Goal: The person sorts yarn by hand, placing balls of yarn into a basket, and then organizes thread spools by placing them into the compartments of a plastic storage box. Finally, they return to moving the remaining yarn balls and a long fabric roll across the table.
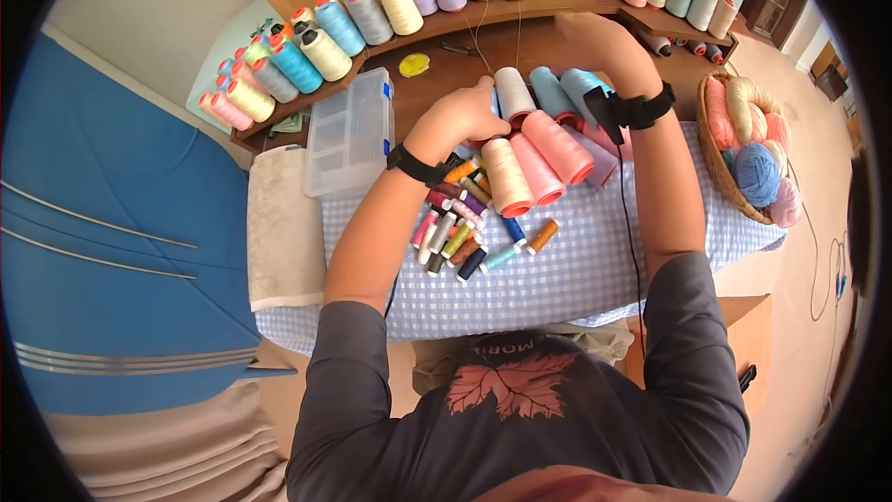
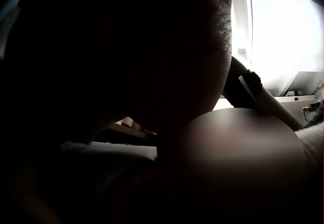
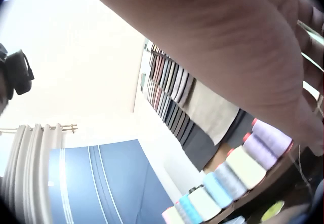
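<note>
My left hand (image 1: 460, 116) holds a white cone of thread (image 1: 515, 95), its thumb along the cone's lower side and its other fingers partly hidden behind it. Pink cones (image 1: 556, 149) and a cream cone (image 1: 506, 177) lie heaped just in front. My right hand (image 1: 599, 42) is raised over the light blue cones (image 1: 554, 93), fingers stretched leftward toward the shelf and nothing visible in them. In the right wrist view its palm (image 3: 228, 47) fills the top, with gaps between the fingers. The left wrist view is mostly dark, with a blurred pale rounded shape (image 2: 243, 143) up close.
Small thread spools (image 1: 460, 232) lie scattered on the checked cloth (image 1: 520, 293). A clear divided box (image 1: 348, 135) stands left, and a yarn basket (image 1: 720, 163) right. Thread cones line the curved shelf (image 1: 520, 9); loose threads hang from it. Cables trail from both wrists.
</note>
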Demonstrator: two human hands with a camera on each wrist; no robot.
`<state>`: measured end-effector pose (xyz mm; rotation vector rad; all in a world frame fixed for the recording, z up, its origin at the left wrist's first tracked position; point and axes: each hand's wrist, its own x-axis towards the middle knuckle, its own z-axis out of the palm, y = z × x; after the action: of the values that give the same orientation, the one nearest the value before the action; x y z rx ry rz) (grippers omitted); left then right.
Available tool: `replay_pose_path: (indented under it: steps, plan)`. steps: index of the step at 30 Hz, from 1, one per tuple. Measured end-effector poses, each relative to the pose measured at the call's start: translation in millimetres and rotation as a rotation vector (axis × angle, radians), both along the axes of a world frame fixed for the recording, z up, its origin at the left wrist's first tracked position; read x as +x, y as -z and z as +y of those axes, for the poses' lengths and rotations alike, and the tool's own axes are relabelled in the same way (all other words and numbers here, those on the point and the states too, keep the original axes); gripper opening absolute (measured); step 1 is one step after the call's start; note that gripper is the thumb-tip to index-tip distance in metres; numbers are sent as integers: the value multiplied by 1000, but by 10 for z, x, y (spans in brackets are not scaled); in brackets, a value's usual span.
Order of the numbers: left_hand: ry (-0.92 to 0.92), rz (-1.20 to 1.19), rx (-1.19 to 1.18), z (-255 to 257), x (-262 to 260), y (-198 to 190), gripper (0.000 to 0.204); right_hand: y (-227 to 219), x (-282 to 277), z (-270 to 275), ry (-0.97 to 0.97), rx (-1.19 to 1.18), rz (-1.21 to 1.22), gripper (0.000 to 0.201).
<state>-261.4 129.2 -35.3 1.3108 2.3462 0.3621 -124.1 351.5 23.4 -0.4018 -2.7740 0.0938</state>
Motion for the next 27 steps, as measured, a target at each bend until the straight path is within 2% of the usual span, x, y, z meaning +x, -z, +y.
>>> replay_pose_path:
  steps: [1, 3, 4, 6, 8, 10, 11, 13, 14, 16, 17, 18, 20, 21, 22, 24, 25, 27]
  plan:
    - [-1, 5, -2, -6, -40, -10, 91, -77, 19, 22, -1, -2, 5, 45]
    - [-98, 8, -49, -41, -144, -56, 91, -256, 53, 72, 111, -309, -547, 55]
    - [-101, 14, -49, -100, -132, -192, 91, -215, 33, 135, 107, -309, -542, 55]
    - [-213, -98, 116, -243, -60, -567, 90, -78, -32, 296, 84, -377, -623, 63]
    - [-255, 113, 329, -211, -284, -523, 85, -46, -30, 302, 53, -362, -596, 63]
    - [-344, 71, 526, -111, -330, -665, 88, -62, -21, 285, 26, -353, -572, 64]
    - [-343, 73, 524, -27, -401, -650, 88, -99, -19, 255, 8, -377, -575, 64]
    - [-394, 288, 785, 216, -612, -558, 84, -135, -17, 243, -7, -396, -572, 64]
    - [-391, 289, 791, 314, -712, -494, 84, -113, -30, 249, -2, -407, -554, 61]
    - [-367, 463, 1004, 484, -810, -409, 81, -124, -30, 275, 12, -408, -530, 59]
    - [-382, 461, 1023, 512, -825, -377, 73, -125, -38, 271, 28, -435, -529, 58]
    - [-377, 461, 1028, 521, -838, -338, 73, -126, -34, 275, 43, -464, -528, 58]
    - [-444, 410, 877, 494, -817, -316, 65, -174, 8, 268, 39, -444, -483, 56]
    - [-436, 415, 903, 487, -844, -301, 61, -197, 19, 260, 34, -454, -442, 53]
    - [-432, 416, 904, 469, -820, -325, 61, -226, 32, 242, 28, -466, -401, 52]
    - [-485, 619, 810, 416, -767, -357, 63, -284, 48, 232, 32, -460, -394, 52]
    - [-486, 721, 865, 412, -779, -339, 64, -315, 48, 226, 33, -451, -390, 52]
    - [-519, 630, 829, 396, -854, -343, 64, -341, 56, 181, 24, -400, -334, 52]
